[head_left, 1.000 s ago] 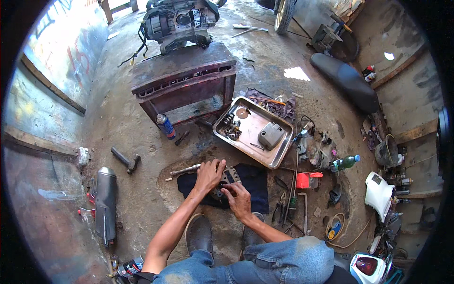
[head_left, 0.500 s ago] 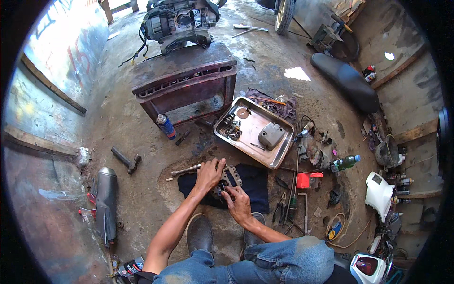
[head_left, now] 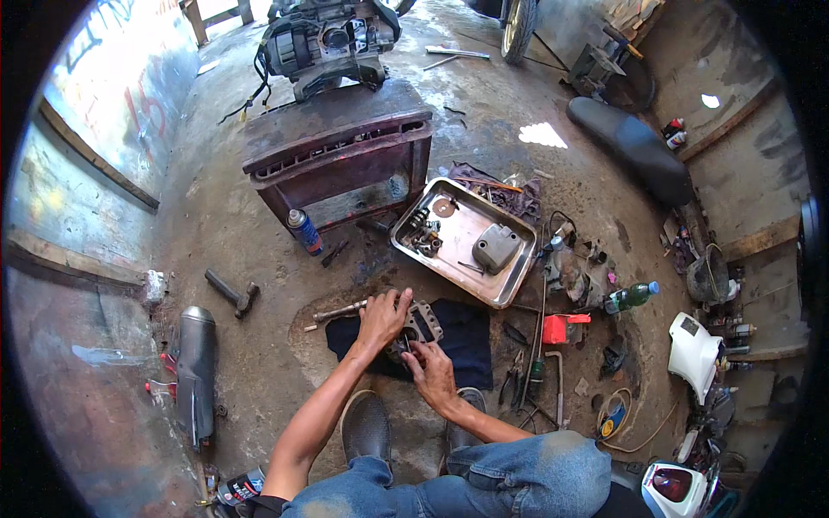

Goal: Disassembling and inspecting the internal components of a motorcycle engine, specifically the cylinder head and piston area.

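Note:
A grey metal engine part (head_left: 425, 323), which looks like a cylinder head with holes along its edge, rests on a dark blue cloth (head_left: 466, 345) between my shoes. My left hand (head_left: 382, 321) lies over its left side, fingers curved around it, holding it steady. My right hand (head_left: 430, 367) is at the near edge of the part, thumb and fingers pinched together around something small and dark that I cannot make out. Just left of my left hand, a metal bar-shaped tool (head_left: 341, 312) lies at the cloth's edge.
Beyond the cloth stands a metal tray (head_left: 466, 281) of engine parts. A spray can (head_left: 304, 231) stands beside a wooden bench (head_left: 345, 129) carrying an engine (head_left: 332, 43). On the left lie a hammer (head_left: 233, 293) and a muffler (head_left: 196, 371); on the right, a red box (head_left: 561, 328) and pliers (head_left: 515, 371).
My right hand has shifted very slightly at the near edge of the engine part, its fingers still pinched. My left hand stays in place on the part.

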Action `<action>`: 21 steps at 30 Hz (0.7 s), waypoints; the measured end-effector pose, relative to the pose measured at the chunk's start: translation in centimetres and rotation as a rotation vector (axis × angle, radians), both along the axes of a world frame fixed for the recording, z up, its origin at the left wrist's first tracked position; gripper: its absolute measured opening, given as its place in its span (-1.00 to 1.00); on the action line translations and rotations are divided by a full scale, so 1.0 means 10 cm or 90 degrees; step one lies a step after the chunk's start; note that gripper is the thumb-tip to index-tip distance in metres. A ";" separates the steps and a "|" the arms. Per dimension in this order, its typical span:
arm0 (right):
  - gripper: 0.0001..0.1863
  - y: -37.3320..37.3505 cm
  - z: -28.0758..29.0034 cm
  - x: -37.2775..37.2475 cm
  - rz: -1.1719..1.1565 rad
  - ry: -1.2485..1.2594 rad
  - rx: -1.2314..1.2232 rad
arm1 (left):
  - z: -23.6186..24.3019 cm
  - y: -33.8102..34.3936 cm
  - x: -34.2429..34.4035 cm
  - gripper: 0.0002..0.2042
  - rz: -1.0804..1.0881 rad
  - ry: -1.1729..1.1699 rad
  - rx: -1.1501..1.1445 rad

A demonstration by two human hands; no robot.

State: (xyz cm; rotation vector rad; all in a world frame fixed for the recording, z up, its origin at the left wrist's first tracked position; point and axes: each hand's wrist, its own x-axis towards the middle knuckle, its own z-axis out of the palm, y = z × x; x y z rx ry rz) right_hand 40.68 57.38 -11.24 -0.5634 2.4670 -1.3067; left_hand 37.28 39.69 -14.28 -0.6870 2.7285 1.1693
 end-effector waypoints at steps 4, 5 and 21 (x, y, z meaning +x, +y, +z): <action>-0.66 0.02 0.01 -0.03 0.039 -0.021 0.019 | 0.00 0.00 -0.01 -0.35 -0.015 -0.027 -0.011; -0.66 0.03 0.01 -0.03 0.038 -0.021 0.019 | 0.00 0.01 -0.02 -0.35 -0.019 -0.029 -0.010; -0.69 0.03 0.01 0.00 0.007 0.062 0.041 | 0.07 0.04 0.01 -0.32 0.001 -0.027 -0.011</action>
